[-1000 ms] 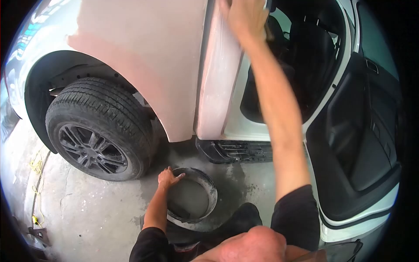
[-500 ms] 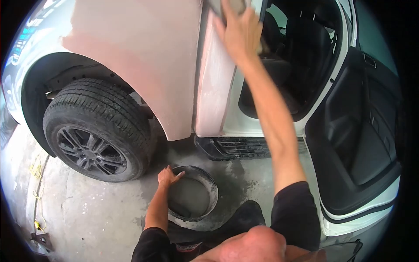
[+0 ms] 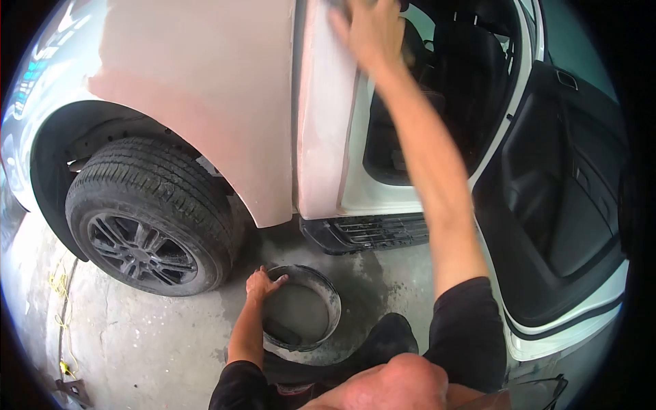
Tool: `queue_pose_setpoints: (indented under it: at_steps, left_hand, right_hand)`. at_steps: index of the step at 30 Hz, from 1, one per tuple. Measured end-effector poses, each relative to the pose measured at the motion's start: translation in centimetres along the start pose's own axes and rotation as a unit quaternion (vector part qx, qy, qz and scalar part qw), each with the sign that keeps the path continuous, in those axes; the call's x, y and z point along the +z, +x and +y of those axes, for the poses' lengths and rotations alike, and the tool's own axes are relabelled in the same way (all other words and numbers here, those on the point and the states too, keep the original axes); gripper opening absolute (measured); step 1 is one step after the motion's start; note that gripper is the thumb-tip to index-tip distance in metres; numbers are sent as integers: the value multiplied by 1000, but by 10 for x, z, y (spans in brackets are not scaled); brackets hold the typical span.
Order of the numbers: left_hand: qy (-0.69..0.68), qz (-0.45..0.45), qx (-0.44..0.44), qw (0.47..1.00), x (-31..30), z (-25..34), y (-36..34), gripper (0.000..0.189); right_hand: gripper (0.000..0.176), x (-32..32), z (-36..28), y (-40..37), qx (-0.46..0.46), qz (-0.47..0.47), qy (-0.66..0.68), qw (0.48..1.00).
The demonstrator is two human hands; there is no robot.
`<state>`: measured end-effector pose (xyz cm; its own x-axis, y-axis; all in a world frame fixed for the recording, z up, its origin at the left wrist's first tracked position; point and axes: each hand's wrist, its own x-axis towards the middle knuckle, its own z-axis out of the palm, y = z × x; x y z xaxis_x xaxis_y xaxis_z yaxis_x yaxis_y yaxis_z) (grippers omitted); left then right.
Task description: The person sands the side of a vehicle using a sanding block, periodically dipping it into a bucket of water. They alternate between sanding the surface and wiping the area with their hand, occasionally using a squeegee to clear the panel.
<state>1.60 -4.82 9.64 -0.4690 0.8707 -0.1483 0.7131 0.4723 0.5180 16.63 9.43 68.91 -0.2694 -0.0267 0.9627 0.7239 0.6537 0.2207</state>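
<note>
My left hand (image 3: pixel 264 281) grips the left rim of a round dark bucket (image 3: pixel 333 304) on the floor, thumb over the edge. Murky grey water (image 3: pixel 301 307) fills part of it, and a dark oblong piece (image 3: pixel 281 331) lies at its near left side. Up at the top edge of the view, my right hand (image 3: pixel 374 37) is blurred against the pinkish-white door pillar (image 3: pixel 328 130) of a vehicle. Its fingers press a flat grey piece, seemingly a sanding pad (image 3: pixel 336 5), mostly hidden by the hand and cut off by the frame.
Left of the pillar is a front fender (image 3: pixel 198 82) with pink and grey patches above a tyre (image 3: pixel 157 184). A black side step (image 3: pixel 369 231) juts out below the doorway. On the right an open door (image 3: pixel 560 205) hangs. Yellow cord (image 3: pixel 61 294) lies on the concrete.
My right hand has moved up along the pillar, partly out of view. The camera view has shifted slightly. My left hand stays on the bucket's rim.
</note>
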Motion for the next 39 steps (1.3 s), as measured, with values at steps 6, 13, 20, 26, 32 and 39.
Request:
queue_pose_setpoints:
  at_steps: [6,13,20,26,32,39]
  left_hand:
    - [18,10,14,1000,7,-16,-1,111]
    - [9,4,-6,1000,1,4,5,107]
    - [31,32,26,999,14,-12,4,103]
    - [32,11,-7,999,4,1,4,105]
    - [29,15,17,999,8,-3,0,109]
    - [41,-10,3,999,3,1,5,111]
  right_hand:
    - [83,28,23,-145,-121,-13,-19,992]
    - [53,-26,-3,67,109,-34,57,992]
    - [78,35,35,-115,-84,37,9,996]
    - [55,-40,9,71,135,-61,71,986]
    - [67,29,34,-45,-29,86,-32,995]
    - [65,15,43,1,-23,57,23,998]
